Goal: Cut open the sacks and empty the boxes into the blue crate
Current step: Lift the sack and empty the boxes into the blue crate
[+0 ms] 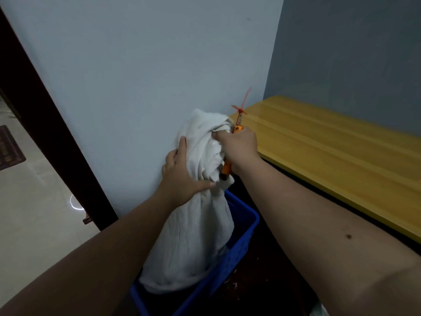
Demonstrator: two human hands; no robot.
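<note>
One sack standing in one crate; beside the crate, one bench; two hands, one cutter.

**White sack, blue crate, orange cutter**

The sack I hold is plain off-white cloth, greyer in its folds. Under it the crate is bright blue, its wall patterned with rows of small slots. The cutter in my right hand is orange with a dark tip, and a red-orange tie sticks up beyond it. To the right, the tabletop is yellow with long wood-grain stripes. The far wall is pale blue-grey; the door frame on the left is dark brown, the floor beige.
</note>
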